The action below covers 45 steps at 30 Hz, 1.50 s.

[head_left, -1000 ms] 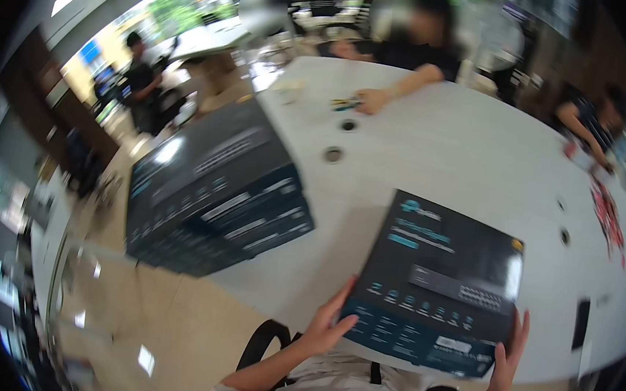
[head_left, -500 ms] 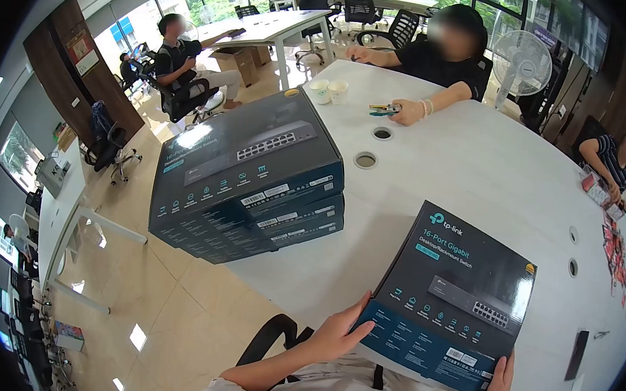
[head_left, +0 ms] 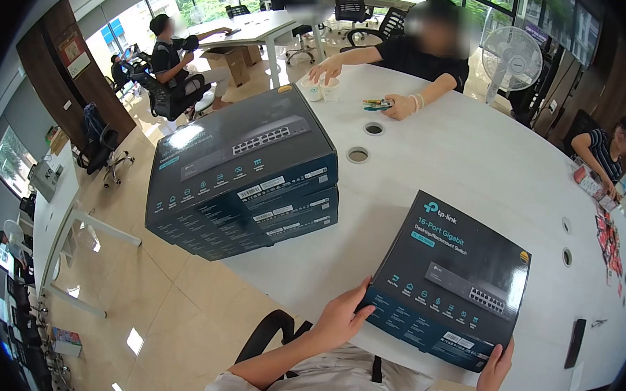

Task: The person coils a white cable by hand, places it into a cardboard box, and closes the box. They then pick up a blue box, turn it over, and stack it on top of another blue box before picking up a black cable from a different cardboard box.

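A dark tp-link network switch box [head_left: 453, 280] lies face up at the near edge of the white table, between my two hands. My left hand [head_left: 345, 310] grips its left side near the front corner, thumb on the edge. At its front right corner my right hand [head_left: 496, 364] holds on, thumb against the front face. To the left stands a stack of similar switch boxes [head_left: 244, 179], several high, with neither hand touching it. The undersides of the held box and most of my fingers are hidden.
Across the white table [head_left: 434, 146], a person [head_left: 427, 54] holds pliers-like tools [head_left: 379, 105] and reaches to paper cups [head_left: 320, 89]. Cable holes, a black phone-like slab [head_left: 575, 343] and red packets [head_left: 609, 241] lie on the table. Another person [head_left: 603, 152] sits at right.
The held box has shifted slightly up and away from me, its front face now less visible. The person opposite has moved a hand onto the paper cups.
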Tool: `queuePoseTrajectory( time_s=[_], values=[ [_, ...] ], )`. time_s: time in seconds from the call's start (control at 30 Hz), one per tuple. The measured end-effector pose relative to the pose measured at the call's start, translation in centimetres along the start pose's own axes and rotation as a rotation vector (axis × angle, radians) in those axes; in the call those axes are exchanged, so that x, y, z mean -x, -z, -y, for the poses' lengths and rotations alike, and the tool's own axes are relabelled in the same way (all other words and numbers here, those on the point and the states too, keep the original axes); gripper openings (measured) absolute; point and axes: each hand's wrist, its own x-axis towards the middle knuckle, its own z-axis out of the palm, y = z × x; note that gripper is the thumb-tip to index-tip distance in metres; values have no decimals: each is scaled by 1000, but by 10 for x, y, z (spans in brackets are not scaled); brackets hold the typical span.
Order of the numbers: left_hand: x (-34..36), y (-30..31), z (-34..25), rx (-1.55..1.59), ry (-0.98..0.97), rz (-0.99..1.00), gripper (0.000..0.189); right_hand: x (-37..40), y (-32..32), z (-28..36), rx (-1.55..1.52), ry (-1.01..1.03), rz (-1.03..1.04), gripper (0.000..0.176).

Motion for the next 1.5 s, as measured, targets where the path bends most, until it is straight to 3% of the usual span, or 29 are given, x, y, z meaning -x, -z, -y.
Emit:
queuePoseTrajectory(
  time_s=[0.07, 0.2, 0.3, 0.43, 0.57, 0.67, 0.77, 0.87, 0.93, 1.03, 1.13, 1.5],
  values=[
    [-8, 9, -11, 3, -79, -73, 55, -3, 8, -3, 78, 72, -66, 52],
    [-29, 39, -49, 80, -317, -259, 42, -4, 34, 50, -94, 94, -233, 56],
    [-33, 59, -74, -4, -343, -339, 39, -3, 40, 51, -197, 266, -471, 60],
    [-42, 55, -72, 7, -421, -504, 40, -1, 46, 59, -118, 321, -514, 61],
    [-57, 51, -81, -53, -375, -475, 37, -13, 47, 84, -59, 338, -450, 61],
    [-60, 49, -77, -45, -347, -454, 38, -26, 23, 104, 188, 536, -767, 62],
    [-61, 44, -73, 7, -334, -435, 47, -23, 13, 127, 219, 731, -704, 59],
    [-64, 37, -85, 19, -416, -473, 56, -18, 6, 154, 624, 615, -665, 51],
    [-70, 40, -95, -24, -546, -487, 62, -21, 4, 161, 637, 639, -563, 45],
    [-81, 48, -103, -364, -740, -456, 62, -22, -2, 168, 606, 648, -480, 32],
    [-90, 45, -104, -495, -789, -384, 57, -26, -8, 163, 518, 663, -506, 30],
    [-89, 35, -86, -414, -771, -427, 44, -24, -19, 155, 390, 684, -525, 28]
  ],
)
